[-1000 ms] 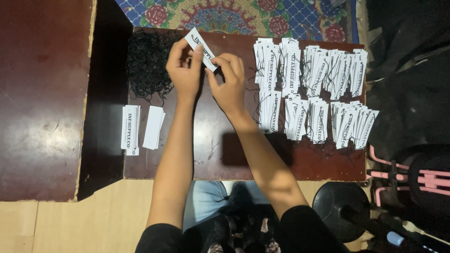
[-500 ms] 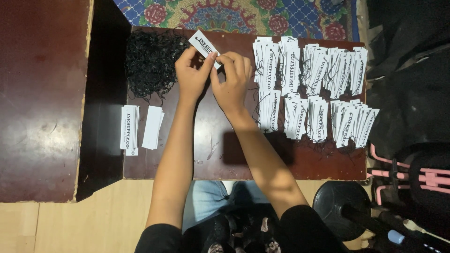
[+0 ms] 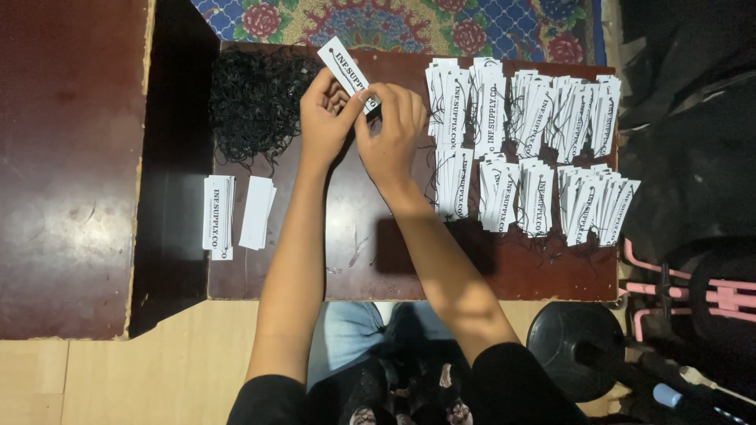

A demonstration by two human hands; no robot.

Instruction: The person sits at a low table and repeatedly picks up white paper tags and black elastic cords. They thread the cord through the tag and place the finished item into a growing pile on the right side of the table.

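Dark reddish-brown tabletop (image 3: 354, 260) filled most of the shot, with a patterned rug (image 3: 409, 20) past its far edge and pale wood floor on the near side.

So the white paper tag (image 3: 346, 69) was up off the table, pinched between both hands at once. Its long axis ran diagonally: lower end buried right at the fingertips, free end poking up and away toward the far-left. The left hand (image 3: 324, 118) was clamped on that lower end from the left side, the right hand (image 3: 394, 126) closed on it from the right, fingers curled over the same spot. Both hands were touching each other there, so neither was really nearer. Couldn't tell if a string was between the fingers, too small.

Just left of the grip, touching distance from the left hand, sat the tangled heap of black string loops (image 3: 256, 98). Right of the grip were rows of finished tags with strings (image 3: 524, 149). Nearer the body and well left lay two small stacks of plain tags (image 3: 236, 212).
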